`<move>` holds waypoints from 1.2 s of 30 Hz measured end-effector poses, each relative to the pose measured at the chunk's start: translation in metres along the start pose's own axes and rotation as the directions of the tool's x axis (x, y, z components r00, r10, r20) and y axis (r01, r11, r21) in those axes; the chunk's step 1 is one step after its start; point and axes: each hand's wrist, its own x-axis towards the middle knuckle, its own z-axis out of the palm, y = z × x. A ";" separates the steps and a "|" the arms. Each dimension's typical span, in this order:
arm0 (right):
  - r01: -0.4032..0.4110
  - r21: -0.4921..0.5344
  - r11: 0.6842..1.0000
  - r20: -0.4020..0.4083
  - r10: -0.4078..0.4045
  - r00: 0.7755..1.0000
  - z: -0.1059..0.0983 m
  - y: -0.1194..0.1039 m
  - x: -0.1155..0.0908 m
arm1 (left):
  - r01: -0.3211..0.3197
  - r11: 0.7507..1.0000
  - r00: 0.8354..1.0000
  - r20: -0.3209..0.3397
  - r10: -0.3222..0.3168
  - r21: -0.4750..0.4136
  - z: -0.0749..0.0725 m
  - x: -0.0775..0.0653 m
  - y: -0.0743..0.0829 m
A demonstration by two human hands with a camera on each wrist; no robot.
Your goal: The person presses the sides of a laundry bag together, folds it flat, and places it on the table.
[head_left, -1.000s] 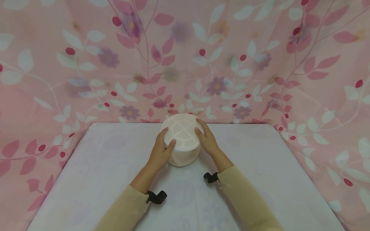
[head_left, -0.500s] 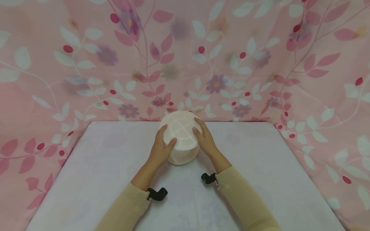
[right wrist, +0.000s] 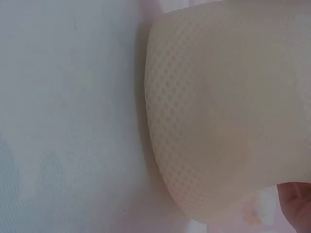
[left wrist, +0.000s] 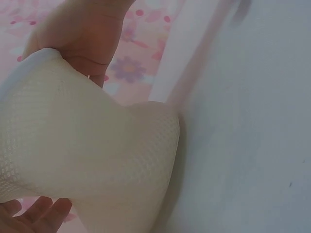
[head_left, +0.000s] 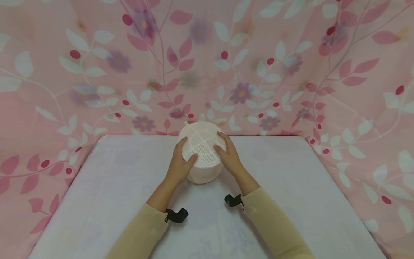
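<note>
A round white mesh laundry bag stands at the far middle of the table, its mesh top tilted toward me. My left hand grips its left side, thumb over the top rim. On the opposite side my right hand holds it, with the thumb on the top edge. In the left wrist view the soft wall of the bag is creased, between the fingers of my left hand below and my right hand above. The right wrist view shows honeycomb mesh close up.
A pale cloth covers the table. Its far edge meets a pink hanging cloth with leaves and flowers, right behind the bag. Black wrist devices stick out from both beige sleeves.
Both hands keep their hold on the bag. Its mesh top has shifted slightly up in the view, while the table and backdrop have also drifted a little with the head.
</note>
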 end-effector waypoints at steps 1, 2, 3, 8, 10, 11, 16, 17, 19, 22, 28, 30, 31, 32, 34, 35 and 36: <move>0.001 0.004 1.000 0.001 -0.001 1.000 0.000 0.000 0.000 | 0.000 1.000 1.000 0.001 0.000 -0.013 0.000 0.000 0.000; 0.001 0.007 1.000 0.001 -0.001 1.000 0.000 0.000 -0.001 | 0.002 1.000 1.000 0.000 -0.002 -0.027 0.001 0.000 0.000; 0.001 0.007 1.000 -0.001 -0.001 1.000 0.000 0.000 -0.001 | 0.003 0.999 1.000 -0.003 -0.004 -0.046 0.001 0.000 0.000; -0.006 0.009 1.000 0.005 0.006 1.000 0.000 -0.003 -0.002 | -0.009 0.987 1.000 -0.024 0.005 -0.159 0.002 0.001 0.000; -0.008 0.008 1.000 0.008 0.008 1.000 0.001 -0.003 -0.003 | -0.014 0.978 1.000 -0.024 0.009 -0.206 0.001 0.000 0.001; -0.009 0.007 1.000 0.008 0.008 1.000 0.001 -0.004 -0.003 | -0.014 0.973 1.000 -0.024 0.008 -0.230 0.000 0.000 0.003; -0.005 -0.018 1.000 0.005 0.005 1.000 0.002 0.013 0.001 | -0.027 0.944 1.000 -0.022 0.021 -0.328 -0.007 -0.005 0.021; -0.005 -0.033 0.999 0.001 0.005 1.000 0.002 0.017 0.001 | -0.030 0.940 0.999 -0.022 0.024 -0.340 -0.009 -0.006 0.024; -0.007 -0.067 0.998 -0.007 0.007 1.000 0.003 0.024 0.002 | -0.034 0.934 0.999 -0.025 0.027 -0.357 -0.011 -0.009 0.030; -0.004 -0.128 0.992 -0.008 0.003 1.000 0.004 0.025 0.001 | -0.024 0.930 1.000 -0.026 0.015 -0.367 -0.012 -0.010 0.034; 0.002 -0.270 0.963 0.015 0.002 1.000 0.004 0.022 0.000 | -0.008 0.916 0.999 -0.044 -0.011 -0.400 -0.011 -0.010 0.031; -0.001 -0.312 0.950 0.022 0.008 1.000 0.004 0.020 0.000 | -0.004 0.912 0.999 -0.047 -0.017 -0.410 -0.011 -0.010 0.030; -0.005 -0.330 0.944 0.023 0.013 1.000 0.004 0.019 0.000 | -0.002 0.910 0.999 -0.047 -0.019 -0.414 -0.011 -0.009 0.030; -0.009 -0.344 0.939 0.026 0.019 1.000 0.004 0.018 -0.001 | 0.000 0.908 0.999 -0.045 -0.021 -0.420 -0.011 -0.010 0.029; -0.020 -0.374 0.927 0.026 0.032 0.999 0.003 0.017 -0.001 | 0.001 0.904 0.999 -0.043 -0.021 -0.428 -0.011 -0.010 0.029; -0.027 -0.385 0.923 0.025 0.040 0.999 0.003 0.016 -0.001 | 0.001 0.902 0.999 -0.043 -0.021 -0.431 -0.011 -0.010 0.029; -0.034 -0.393 0.919 0.027 0.049 0.998 0.003 0.016 -0.002 | 0.003 0.901 0.999 -0.040 -0.022 -0.433 -0.011 -0.010 0.029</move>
